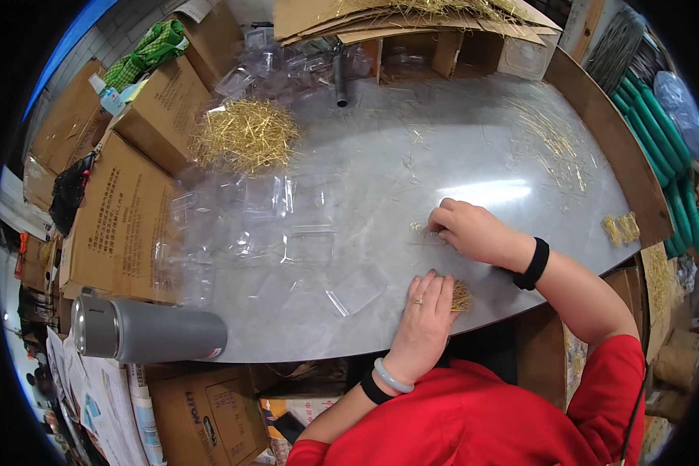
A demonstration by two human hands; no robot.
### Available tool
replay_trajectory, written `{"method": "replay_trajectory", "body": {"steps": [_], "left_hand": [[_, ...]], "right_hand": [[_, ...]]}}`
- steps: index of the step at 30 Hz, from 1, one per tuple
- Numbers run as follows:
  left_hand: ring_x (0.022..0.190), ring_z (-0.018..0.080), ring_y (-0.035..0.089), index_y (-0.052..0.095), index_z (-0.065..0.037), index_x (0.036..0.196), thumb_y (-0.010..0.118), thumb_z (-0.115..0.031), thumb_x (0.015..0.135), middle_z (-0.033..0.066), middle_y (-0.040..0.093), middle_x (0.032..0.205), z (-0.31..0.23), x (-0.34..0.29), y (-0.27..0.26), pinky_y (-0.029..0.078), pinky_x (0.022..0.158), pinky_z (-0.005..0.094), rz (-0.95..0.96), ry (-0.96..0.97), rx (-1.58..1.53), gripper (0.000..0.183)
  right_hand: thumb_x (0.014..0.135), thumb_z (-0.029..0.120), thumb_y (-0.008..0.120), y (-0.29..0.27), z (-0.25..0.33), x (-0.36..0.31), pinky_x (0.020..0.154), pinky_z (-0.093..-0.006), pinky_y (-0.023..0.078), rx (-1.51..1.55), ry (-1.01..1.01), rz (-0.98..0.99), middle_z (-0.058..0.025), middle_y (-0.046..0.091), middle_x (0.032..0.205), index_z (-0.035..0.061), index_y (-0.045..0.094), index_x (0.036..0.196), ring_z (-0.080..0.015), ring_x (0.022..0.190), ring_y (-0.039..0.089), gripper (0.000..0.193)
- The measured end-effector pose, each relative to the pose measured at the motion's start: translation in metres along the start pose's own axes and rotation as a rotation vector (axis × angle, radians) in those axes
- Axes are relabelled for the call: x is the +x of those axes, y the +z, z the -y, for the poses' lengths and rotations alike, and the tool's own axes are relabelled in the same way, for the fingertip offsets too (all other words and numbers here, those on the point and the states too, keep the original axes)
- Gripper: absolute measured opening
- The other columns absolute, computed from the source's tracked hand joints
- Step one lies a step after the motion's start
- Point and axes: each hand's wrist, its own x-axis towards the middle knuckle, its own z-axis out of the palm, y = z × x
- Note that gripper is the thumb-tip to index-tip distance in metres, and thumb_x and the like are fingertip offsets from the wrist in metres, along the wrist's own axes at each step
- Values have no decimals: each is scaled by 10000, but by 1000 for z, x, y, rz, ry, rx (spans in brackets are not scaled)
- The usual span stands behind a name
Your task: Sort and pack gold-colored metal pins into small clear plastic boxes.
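Near the table's front edge, my left hand (427,314) lies palm down with its fingers together, closed against a small bundle of gold wire pieces (461,296). The bundle shows beside the index finger; my left thumb is hidden. Farther out and to the right, my right hand (474,231) has its fingers curled into a pinch at the tabletop. Thin gold wires (419,228) show at those fingertips, and what lies inside the pinch is mostly covered.
A heap of gold wire pieces (246,136) rises at the left, beyond clear plastic boxes (268,198). Loose wires (555,144) and small bundles (620,229) lie right. A grey bottle (167,331) rests front left. Cardboard boxes (124,217) border the grey table (373,175).
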Motion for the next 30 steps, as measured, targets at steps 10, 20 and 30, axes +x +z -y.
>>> {"method": "replay_trajectory", "body": {"steps": [10,20,30], "left_hand": [[1317,428,464,483,75,1386,703,-93,900,234,506,1324,-1,0,-1,350,1163,550,16,10,-6,559],[1204,375,518,601,53,1252,730,-12,787,180,564,1220,-2,1,-2,426,1072,501,-45,107,10,486],[1167,365,521,600,56,1250,724,-18,782,174,570,1196,-2,1,-5,438,1034,473,-44,100,18,489]], "right_hand": [[762,-126,602,-37,-14,-25,1004,-410,499,-74,-200,203,-139,567,1285,64,611,1298,-354,1216,559,569],[795,87,778,-13,12,-17,946,-428,508,23,-106,164,-164,562,1169,65,593,1273,-357,1114,588,513],[840,53,678,1,17,-25,861,-431,534,-123,-98,118,-175,576,1060,40,606,1137,-366,1009,624,306]]}}
